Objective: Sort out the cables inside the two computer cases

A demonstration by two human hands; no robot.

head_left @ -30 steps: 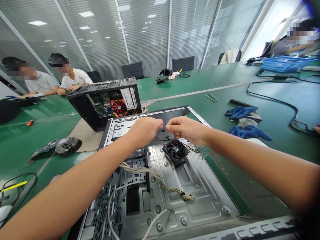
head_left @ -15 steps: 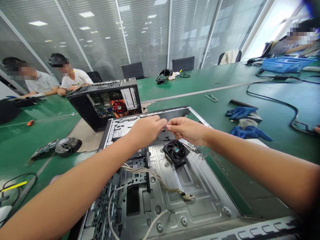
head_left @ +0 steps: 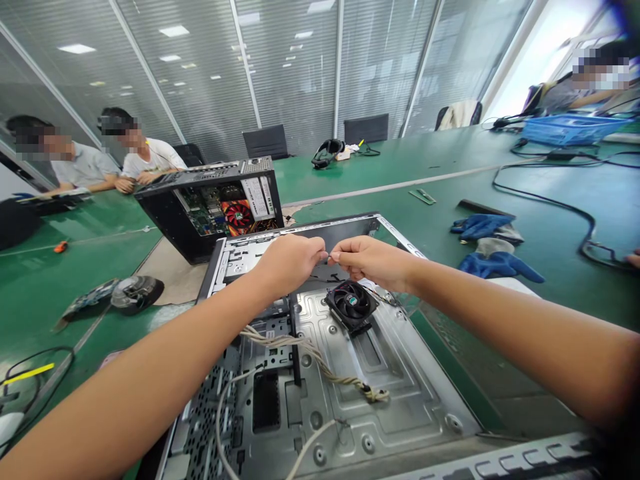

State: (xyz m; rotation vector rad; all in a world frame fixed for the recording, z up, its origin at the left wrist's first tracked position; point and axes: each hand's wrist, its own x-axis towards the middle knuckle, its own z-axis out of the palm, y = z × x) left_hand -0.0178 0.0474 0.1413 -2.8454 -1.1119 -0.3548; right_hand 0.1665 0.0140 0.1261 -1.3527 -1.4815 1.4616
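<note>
My left hand (head_left: 293, 261) and my right hand (head_left: 369, 259) meet above the far part of an open computer case (head_left: 400, 373), both with fingertips pinched. A tiny dark bit shows between the fingertips, too small to name. Just below my right hand, a black cooling fan (head_left: 352, 303) rests inside the case, with thin wires beside it. Twisted beige cables (head_left: 320, 363) run across the bare metal floor of the case. Another pale cable (head_left: 311, 445) lies nearer to me.
Behind on the left stands a second computer case (head_left: 200, 200) with a red fan. Blue gloves (head_left: 493, 260) lie on the green table to the right. A blue basket (head_left: 570, 129) and black cables are farther off. Several people sit around the table.
My left hand has shifted slightly left, so the fingertips are a little farther apart and a dark bit shows between them. The fan and cases have stayed put.
</note>
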